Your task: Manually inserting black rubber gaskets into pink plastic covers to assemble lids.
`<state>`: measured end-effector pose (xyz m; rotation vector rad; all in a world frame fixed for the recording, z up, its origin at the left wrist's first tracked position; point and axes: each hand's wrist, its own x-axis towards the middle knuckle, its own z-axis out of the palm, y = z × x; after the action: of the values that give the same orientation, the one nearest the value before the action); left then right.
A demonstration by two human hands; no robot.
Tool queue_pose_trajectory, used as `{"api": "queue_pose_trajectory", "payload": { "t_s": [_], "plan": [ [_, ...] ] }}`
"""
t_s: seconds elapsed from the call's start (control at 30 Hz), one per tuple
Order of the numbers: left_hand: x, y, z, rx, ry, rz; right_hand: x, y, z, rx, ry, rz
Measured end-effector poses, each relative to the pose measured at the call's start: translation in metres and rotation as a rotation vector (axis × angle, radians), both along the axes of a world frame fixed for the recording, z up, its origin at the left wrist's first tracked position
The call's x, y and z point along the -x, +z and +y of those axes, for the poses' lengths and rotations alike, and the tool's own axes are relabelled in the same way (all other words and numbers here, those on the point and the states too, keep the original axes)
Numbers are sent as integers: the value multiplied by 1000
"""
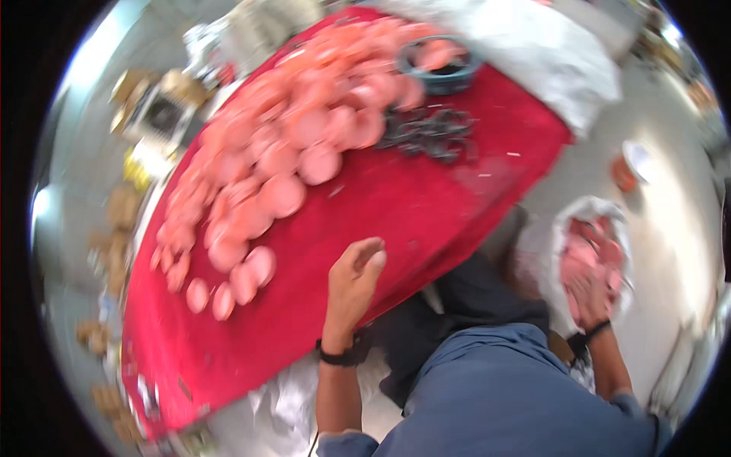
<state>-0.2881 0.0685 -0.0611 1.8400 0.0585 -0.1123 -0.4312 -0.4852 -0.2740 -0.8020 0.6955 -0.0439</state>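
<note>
My left hand [353, 286] is raised over the near edge of the red-covered table [365, 217]. Its thumb stands a little apart from the loosely bent fingers, and I see nothing in it. To the right, my right hand [588, 293] reaches into an open white sack [554, 251]. Its fingers lie spread on the pink pieces [582, 251] inside; blur hides their exact shape. Many round, pink, disc-like pieces [283, 195] spread in a heap over the table's left and far parts, some standing on edge at the near end.
A grey-blue basin [438, 80] holding pink pieces stands at the table's far side. Beside it lies a tangle of dark pieces [434, 133]. White sheeting [548, 53] covers the far right corner. Cardboard boxes [122, 206] line the left floor; a small orange-and-white container [630, 167] sits right.
</note>
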Motion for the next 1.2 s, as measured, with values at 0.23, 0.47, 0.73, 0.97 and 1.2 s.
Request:
{"api": "queue_pose_trajectory", "payload": {
  "t_s": [0.23,0.47,0.73,0.97,1.2],
  "plan": [
    [45,-11,155,-1098,548,-392,-49,71,115,588,432,180],
    [56,-38,274,-1290,529,-350,-241,161,252,1428,472,-778],
    [66,-39,273,-1101,574,-102,-342,169,298,2310,797,-729],
    [75,-14,228,-393,858,-177,-378,156,280,2440,806,-719],
    [56,-32,135,393,284,169,-353,176,274,2135,655,-867]
  ]
}}
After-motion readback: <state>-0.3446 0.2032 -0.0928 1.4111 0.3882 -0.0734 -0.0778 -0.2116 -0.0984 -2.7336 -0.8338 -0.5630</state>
